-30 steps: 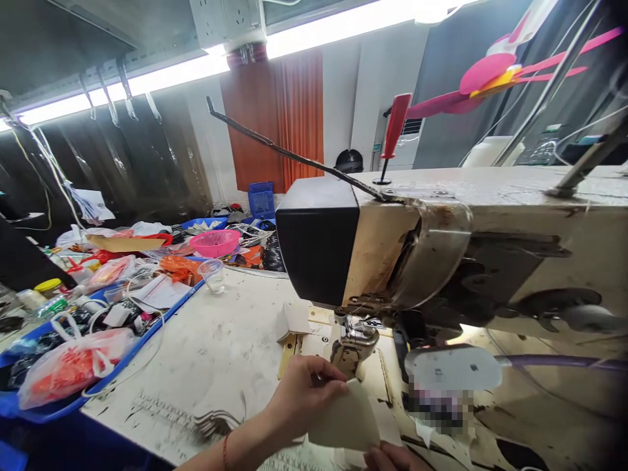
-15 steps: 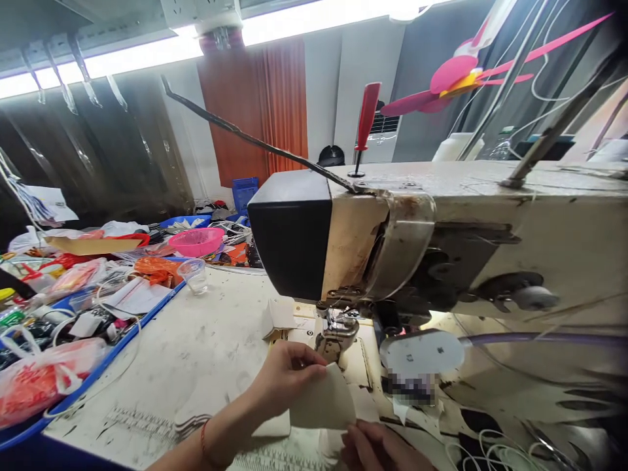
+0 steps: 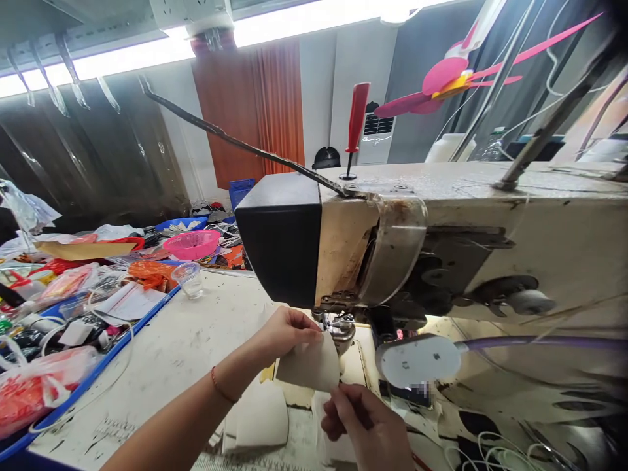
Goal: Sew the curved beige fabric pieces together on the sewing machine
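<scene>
Head view, left to right. Lower left of the frame: a long blue plastic tray (image 3: pixel 105 358) crowded with bagged oddments, apparently kept off to the side of the sewing area; a small clear plastic cup (image 3: pixel 189 280) stands just beyond its far end. Lower centre: a stack of cut cream pieces (image 3: pixel 260 418) lies flat on the white worktop, near both hands. The left hand (image 3: pixel 284 330) is closed in a thumb-and-forefinger pinch on the upper edge of a curved cream fabric piece (image 3: pixel 309 366). This piece is raised off the table, just in front of the metal presser foot (image 3: pixel 341 327), below and right of the left hand. The right hand (image 3: pixel 366 425), fingers curled, nips its lower edge from beneath; the two opposed grips appear meant to keep it spread and steady. Right of centre: a round white disc lamp (image 3: pixel 417 360) sits beneath the worn beige sewing machine (image 3: pixel 490 216).
</scene>
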Demonstrator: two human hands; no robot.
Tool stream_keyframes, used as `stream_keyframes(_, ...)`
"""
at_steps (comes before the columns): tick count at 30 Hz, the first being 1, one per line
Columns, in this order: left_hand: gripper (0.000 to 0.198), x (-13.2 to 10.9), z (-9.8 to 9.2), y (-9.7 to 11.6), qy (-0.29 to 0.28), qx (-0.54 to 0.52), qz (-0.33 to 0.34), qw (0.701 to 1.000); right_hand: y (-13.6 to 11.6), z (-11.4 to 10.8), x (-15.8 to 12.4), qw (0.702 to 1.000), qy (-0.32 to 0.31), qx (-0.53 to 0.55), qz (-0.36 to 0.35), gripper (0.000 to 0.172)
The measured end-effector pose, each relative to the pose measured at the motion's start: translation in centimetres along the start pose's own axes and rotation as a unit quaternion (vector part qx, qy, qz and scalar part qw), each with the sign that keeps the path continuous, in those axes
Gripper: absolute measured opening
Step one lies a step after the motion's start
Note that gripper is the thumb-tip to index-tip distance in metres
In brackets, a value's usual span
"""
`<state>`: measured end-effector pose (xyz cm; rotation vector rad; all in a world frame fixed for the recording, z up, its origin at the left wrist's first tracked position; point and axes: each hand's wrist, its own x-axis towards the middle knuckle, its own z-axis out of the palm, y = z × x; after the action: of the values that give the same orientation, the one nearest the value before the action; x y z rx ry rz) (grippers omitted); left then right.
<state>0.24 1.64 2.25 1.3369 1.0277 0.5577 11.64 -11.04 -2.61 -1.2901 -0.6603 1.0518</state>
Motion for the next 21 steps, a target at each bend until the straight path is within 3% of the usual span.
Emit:
stream_keyframes(14,0.012,1.1,-0.3,0.1,0.033,0.005,-0.032,0.999,0.1,0.6,0.8,0.999,-0.031,0.041,-0.001,0.034)
stream_keyframes(21,0.013,1.8,-0.5,-0.4,0.014,-0.045,-0.038,0.998,0.6,0.9,1.1,0.999,-0.021,0.029,-0.002,0.035)
